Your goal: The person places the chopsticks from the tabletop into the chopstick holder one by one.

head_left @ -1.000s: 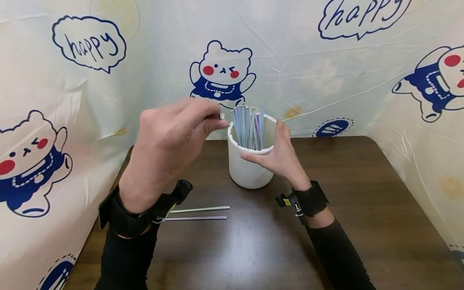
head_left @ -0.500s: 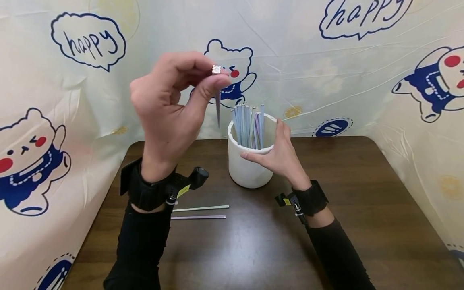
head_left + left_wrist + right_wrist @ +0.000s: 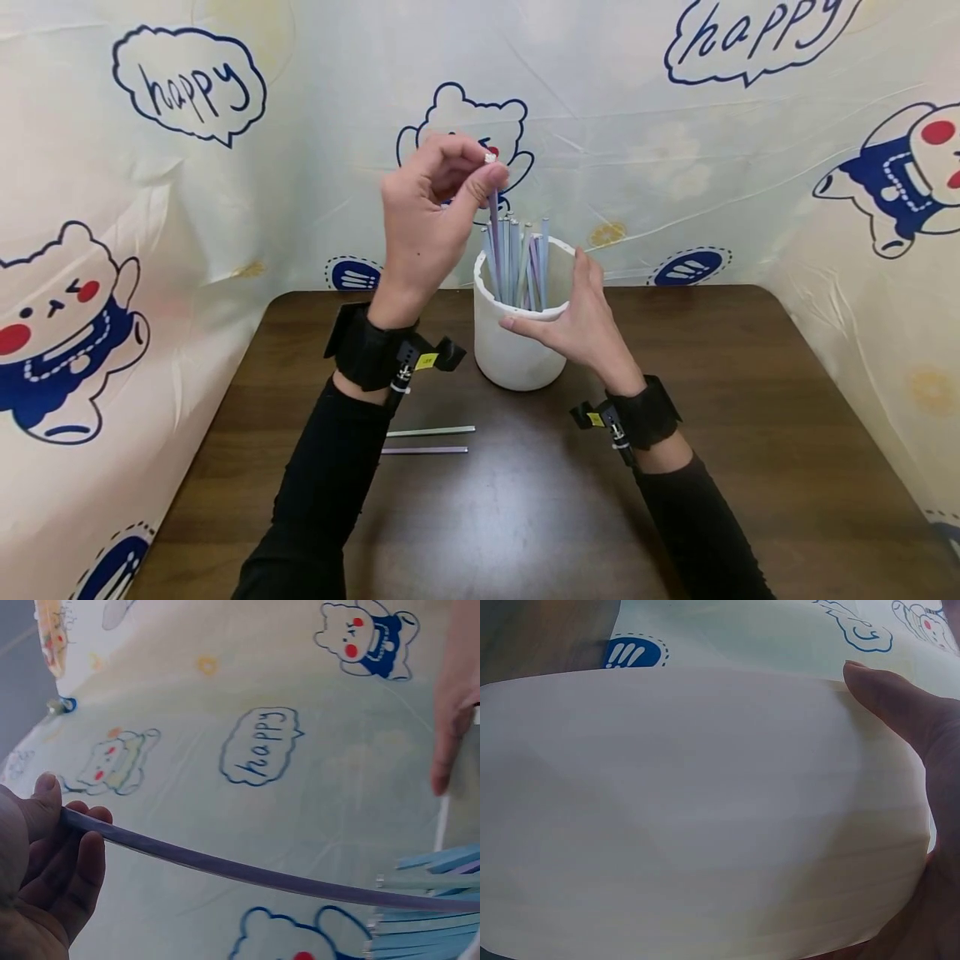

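My left hand (image 3: pixel 427 225) pinches a thin purple stick (image 3: pixel 247 875) near its white, sparkly upper end. In the head view it stands upright above the white cylindrical container (image 3: pixel 517 354), its lower part overlapping the sticks there. Its bottom tip is hidden. Several thin blue, green and purple sticks (image 3: pixel 517 267) stand in the container, leaning to its left side. My right hand (image 3: pixel 581 325) grips the container at its right, thumb across the front just below the rim. In the right wrist view the white wall (image 3: pixel 690 810) fills most of the picture, with my thumb (image 3: pixel 892 701) at its edge.
A pale green stick (image 3: pixel 435 431) and a pale purple stick (image 3: pixel 435 451) lie side by side on the brown wooden table (image 3: pixel 750 500), partly behind my left forearm. A printed cloth (image 3: pixel 600 150) hangs around the table's back and sides.
My left hand rose with the purple stick, then shifted right and away from me, bringing the stick upright over the container. My right hand and the container have stayed in place.
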### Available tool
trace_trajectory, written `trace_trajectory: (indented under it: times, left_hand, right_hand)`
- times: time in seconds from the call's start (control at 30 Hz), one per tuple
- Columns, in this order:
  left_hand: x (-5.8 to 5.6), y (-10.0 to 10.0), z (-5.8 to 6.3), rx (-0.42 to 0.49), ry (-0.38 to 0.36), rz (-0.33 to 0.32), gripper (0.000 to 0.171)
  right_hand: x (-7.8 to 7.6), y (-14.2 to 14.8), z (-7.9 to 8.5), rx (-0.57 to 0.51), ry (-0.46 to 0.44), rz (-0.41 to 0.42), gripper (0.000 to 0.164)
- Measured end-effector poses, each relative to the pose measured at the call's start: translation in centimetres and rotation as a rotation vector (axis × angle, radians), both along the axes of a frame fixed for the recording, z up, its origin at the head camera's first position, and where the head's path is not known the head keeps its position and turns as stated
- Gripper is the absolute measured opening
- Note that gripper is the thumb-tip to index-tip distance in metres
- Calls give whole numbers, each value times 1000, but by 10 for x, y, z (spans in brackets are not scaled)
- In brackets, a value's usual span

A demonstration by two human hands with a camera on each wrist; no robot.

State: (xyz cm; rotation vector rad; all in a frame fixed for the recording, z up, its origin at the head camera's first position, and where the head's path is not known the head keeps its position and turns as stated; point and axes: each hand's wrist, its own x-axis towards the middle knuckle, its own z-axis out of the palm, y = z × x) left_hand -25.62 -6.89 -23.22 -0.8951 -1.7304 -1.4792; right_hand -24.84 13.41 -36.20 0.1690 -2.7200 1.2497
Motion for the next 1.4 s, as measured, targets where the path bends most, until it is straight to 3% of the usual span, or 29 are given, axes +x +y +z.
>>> trace_trajectory:
  times: [0.27,0.43,0.73,1.03,1.27,1.4]
  left_hand:
    - [-27,11,-31,-39,-253,47,23]
    - [-39,12,-50,-52,-355,94,24]
    - [-54,12,-77,-112,-382,235,27]
    - [-62,10,-91,-203,-375,343,28]
    - [-68,11,-101,-227,-326,355,27]
    - [-65,4,-100,-216,-319,351,34]
  right_hand:
    - [0,1,0,-2,-31,-4,143]
    - [1,1,0,-1,-27,0,141]
    - [1,1,-1,10,-7,1,140]
    - [1,1,0,19,19,7,138]
    - [0,2,0,21,20,9,138]
    - [0,2,-2,10,8,8,138]
